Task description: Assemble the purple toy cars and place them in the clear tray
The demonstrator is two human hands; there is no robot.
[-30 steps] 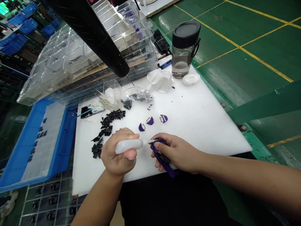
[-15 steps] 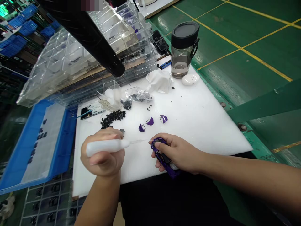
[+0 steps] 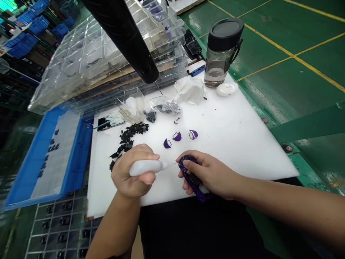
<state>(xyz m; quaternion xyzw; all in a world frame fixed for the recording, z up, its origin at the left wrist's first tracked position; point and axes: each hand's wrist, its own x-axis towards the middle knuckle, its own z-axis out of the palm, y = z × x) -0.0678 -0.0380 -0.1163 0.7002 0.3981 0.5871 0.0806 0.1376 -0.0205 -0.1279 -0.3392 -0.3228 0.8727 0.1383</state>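
White foam board [image 3: 229, 133] below, green floor [image 3: 283, 86] beyond. Clasps a white squeeze bottle [image 3: 147, 167] in the left hand [image 3: 126, 174], with fingers and thumb curled around it. Pinches a purple casing [image 3: 193, 179] in the right hand [image 3: 215, 174], above the board's near edge. Points the bottle's thin tip toward the casing's far end, contact unclear.

Black clothing [image 3: 199, 230] is covering the lap [image 3: 188, 241], appearing plain, its cut too dark to tell. The left hand [image 3: 136, 172] and the right hand [image 3: 210, 172] are showing bare, and the left forearm [image 3: 115, 219] and the right forearm [image 3: 283, 196] are also appearing uncovered, smooth in outline.
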